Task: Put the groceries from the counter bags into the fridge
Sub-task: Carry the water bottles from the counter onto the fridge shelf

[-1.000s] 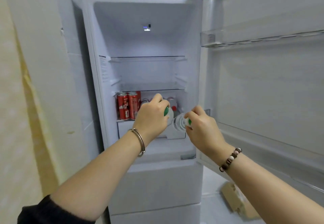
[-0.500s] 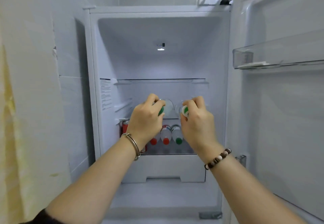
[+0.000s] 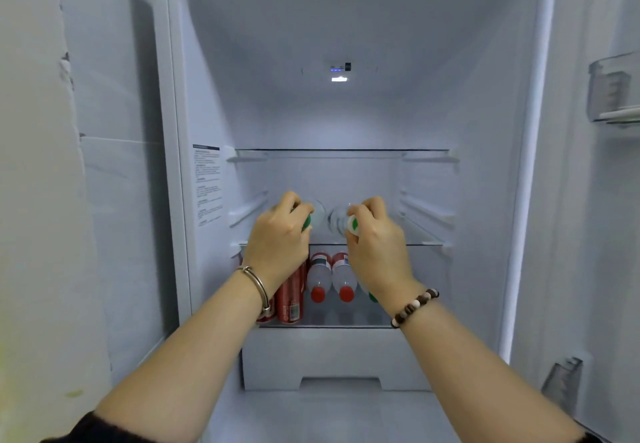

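Observation:
The white fridge (image 3: pixel 207 61) stands open in front of me. My left hand (image 3: pixel 277 234) grips a clear bottle with a green cap (image 3: pixel 316 215) by its neck. My right hand (image 3: pixel 375 234) grips a second green-capped clear bottle (image 3: pixel 337 219) the same way. Both bottles lie pointing into the fridge, just above the middle glass shelf (image 3: pixel 426 243), side by side. Whether they rest on the glass I cannot tell; their far ends are hidden by my hands.
On the shelf below lie two red-capped bottles (image 3: pixel 330 278), a green-capped one (image 3: pixel 373 296) and red cans (image 3: pixel 290 299) at the left. An upper glass shelf (image 3: pixel 341 150) sits bare. A white drawer (image 3: pixel 339 356) is beneath. The open door with bins (image 3: pixel 613 96) is at right.
Both hands have lifted the two green-capped bottles from the lower shelf level up to the middle shelf and pushed them inward; my view has moved closer to the fridge.

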Demonstrator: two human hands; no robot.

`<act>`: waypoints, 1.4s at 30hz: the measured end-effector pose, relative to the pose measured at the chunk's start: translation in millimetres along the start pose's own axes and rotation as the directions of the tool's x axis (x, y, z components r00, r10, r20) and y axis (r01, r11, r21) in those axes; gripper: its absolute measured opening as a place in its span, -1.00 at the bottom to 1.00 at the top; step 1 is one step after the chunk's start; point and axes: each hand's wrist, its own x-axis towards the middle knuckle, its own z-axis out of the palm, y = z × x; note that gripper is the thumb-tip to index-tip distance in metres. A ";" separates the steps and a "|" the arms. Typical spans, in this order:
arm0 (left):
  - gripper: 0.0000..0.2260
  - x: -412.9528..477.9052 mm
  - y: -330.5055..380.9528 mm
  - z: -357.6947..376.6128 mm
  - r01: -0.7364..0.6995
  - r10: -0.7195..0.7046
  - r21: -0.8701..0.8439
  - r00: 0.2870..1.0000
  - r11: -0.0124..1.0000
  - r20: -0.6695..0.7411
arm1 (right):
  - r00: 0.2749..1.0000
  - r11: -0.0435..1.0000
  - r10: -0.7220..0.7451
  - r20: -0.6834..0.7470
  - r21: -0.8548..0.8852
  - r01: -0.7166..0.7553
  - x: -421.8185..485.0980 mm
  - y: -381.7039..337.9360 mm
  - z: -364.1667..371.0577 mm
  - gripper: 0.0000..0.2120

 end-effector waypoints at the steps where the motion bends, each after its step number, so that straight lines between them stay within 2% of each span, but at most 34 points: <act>1: -0.72 -1.3 -7.2 5.3 0.011 -0.011 -0.001 1.000 1.000 0.004 | 1.000 1.000 0.002 0.017 -0.006 -0.002 0.9 1.5 7.6 -0.77; 9: -0.77 -11.9 -43.9 45.7 0.130 -0.129 -0.005 0.987 0.992 0.094 | 0.971 0.987 0.152 0.187 -0.076 -0.140 4.9 4.8 46.3 -0.87; 13: -0.78 -16.4 -51.1 57.8 0.197 -0.198 0.025 0.968 0.980 0.151 | 0.926 0.968 0.241 0.292 -0.133 -0.211 -0.6 5.0 56.3 -0.79; 20: -0.81 -21.4 -57.2 72.2 0.273 -0.286 0.096 0.943 0.957 0.168 | 0.907 0.943 0.292 0.303 -0.249 -0.220 1.8 16.5 60.2 -0.69; 23: -0.81 -20.6 -59.3 73.8 0.297 -0.313 0.117 0.935 0.948 0.166 | 0.867 0.927 0.364 0.339 -0.223 -0.302 4.7 20.7 66.6 -0.75; 26: -0.72 -17.6 -63.3 77.7 0.349 -0.349 0.048 0.902 0.936 0.254 | 0.813 0.896 0.441 0.380 -0.142 -0.420 10.3 23.8 75.2 -0.82; 30: -0.64 -13.0 -64.1 76.4 0.363 -0.301 -0.118 0.884 0.924 0.357 | 0.819 0.924 0.376 0.434 -0.109 -0.366 15.9 28.9 91.0 -0.67; 34: -0.61 -12.6 -67.8 76.8 0.350 -0.279 -0.107 0.867 0.930 0.412 | 0.821 0.935 0.346 0.455 -0.092 -0.343 20.1 32.8 104.2 -0.51; 39: -0.54 -11.2 -78.4 85.8 0.452 -0.359 -0.089 0.800 0.888 0.480 | 0.818 0.927 0.353 0.454 -0.050 -0.372 23.5 33.1 117.3 -0.50; 42: -0.53 -8.6 -82.6 90.3 0.479 -0.396 -0.063 0.787 0.875 0.473 | 0.825 0.927 0.344 0.449 -0.024 -0.374 25.1 32.9 124.3 -0.51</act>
